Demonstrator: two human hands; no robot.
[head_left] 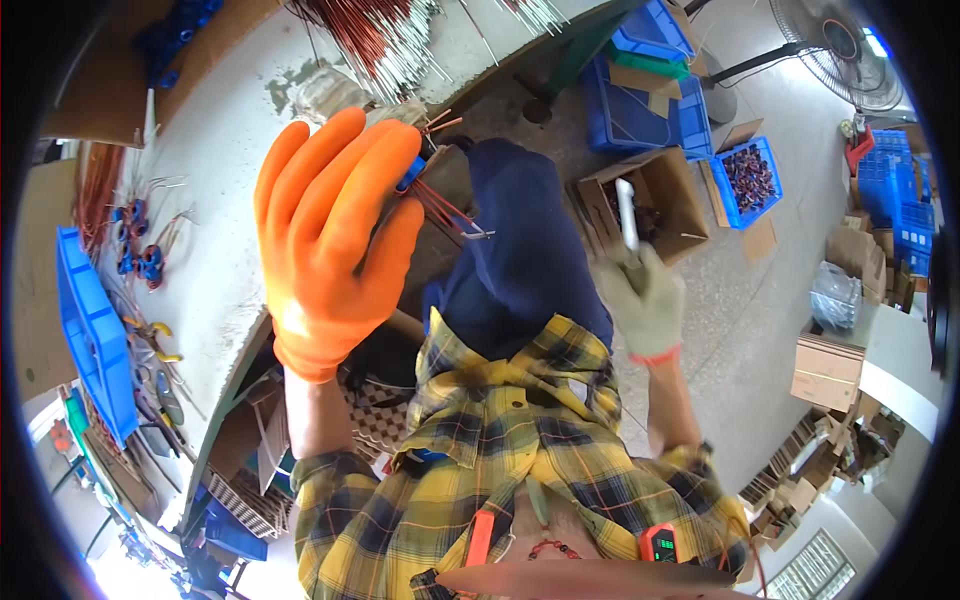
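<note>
My left hand [335,240], in an orange rubber glove, is raised over the bench edge. Between its thumb and fingers it grips a small wire coil [410,176] with a blue part and red-coated copper leads [445,210] that point down to the right. Most of the coil is hidden behind the glove. My right hand [645,302], in a pale cloth glove with a red cuff, is closed round a slim white tool [627,212] that points away from me. Motion smears this hand, and the tool's kind cannot be made out.
The bench [215,160] carries bundled red wires [375,40], more blue-and-red coils [135,245], pliers [165,395] and a blue tray [95,335]. On the floor stand a cardboard box [685,205], a blue crate of small parts [750,185], blue bins [640,110] and a fan [838,45].
</note>
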